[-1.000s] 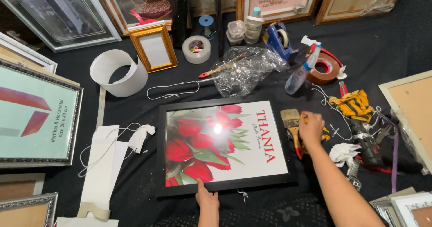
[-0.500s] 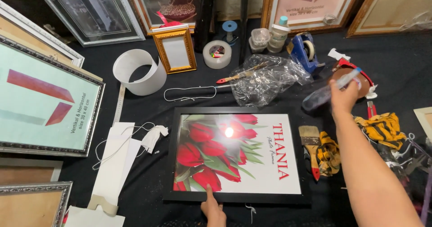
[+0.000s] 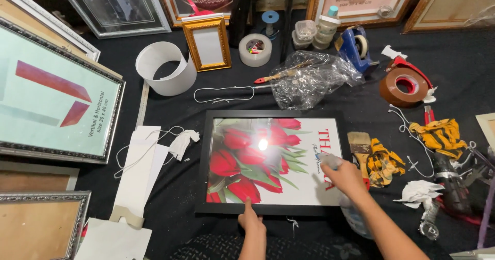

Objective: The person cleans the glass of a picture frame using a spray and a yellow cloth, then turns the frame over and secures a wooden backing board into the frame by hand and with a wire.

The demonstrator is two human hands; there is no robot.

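Now my right hand point(image 3: 346, 180) has brought the clear spray bottle point(image 3: 330, 161) from upper right, fist closed round it, over the black-framed tulip print point(image 3: 270, 159); my left hand point(image 3: 250, 220) presses one fingertip on its lower edge.

A black frame point(image 3: 206, 162) with a red tulip print lies flat under glaring glass. At its 3 o'clock edge, a clear spray bottle point(image 3: 356, 219), tilted, nozzle pointing to 10 o'clock.

The right hand point(image 3: 344, 177) has come back from the far right, now holding a spray bottle point(image 3: 350, 208) over the framed tulip picture's point(image 3: 268, 162) right side.
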